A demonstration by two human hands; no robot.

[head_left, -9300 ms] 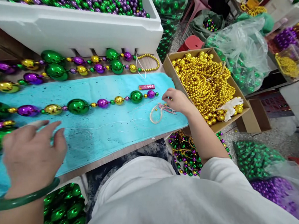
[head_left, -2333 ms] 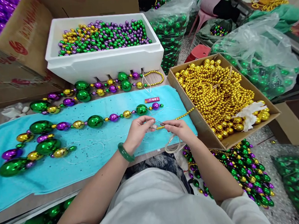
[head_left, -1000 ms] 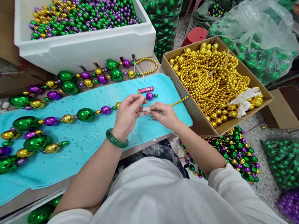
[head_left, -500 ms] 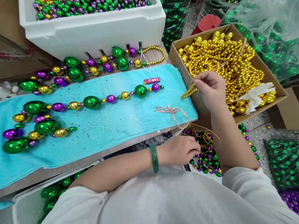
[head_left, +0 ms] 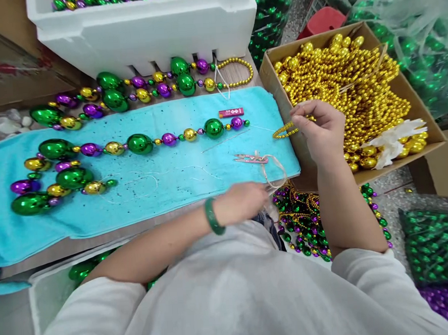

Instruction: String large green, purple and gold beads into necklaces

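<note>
My right hand (head_left: pixel 320 128) pinches a short loop of gold beads (head_left: pixel 282 132) over the towel's right end, beside the gold bead box. Smeared by motion, my left hand (head_left: pixel 247 201) is at the towel's front edge; its fingers do not show clearly. A string of green, purple and gold beads (head_left: pixel 140 144) lies bent across the blue towel (head_left: pixel 180 190), with pale thread at its ends. Between the hands rest pink thread snips (head_left: pixel 252 158) with a looped cord (head_left: pixel 280 166). A long needle (head_left: pixel 222 142) and a red lighter (head_left: pixel 231 112) lie nearby.
A cardboard box (head_left: pixel 427 99) of gold bead strands stands right of the table. Behind the towel are a white foam box (head_left: pixel 147 35) and a finished-looking bead strand (head_left: pixel 115 100). Bead necklaces (head_left: pixel 306 218) hang below the table's right end; bagged green beads (head_left: pixel 437 245) lie on the floor.
My left hand has moved left and up, from beside the hanging necklaces to the towel's front edge. My right hand keeps its pinch on the gold beads, whose loop has spread a little.
</note>
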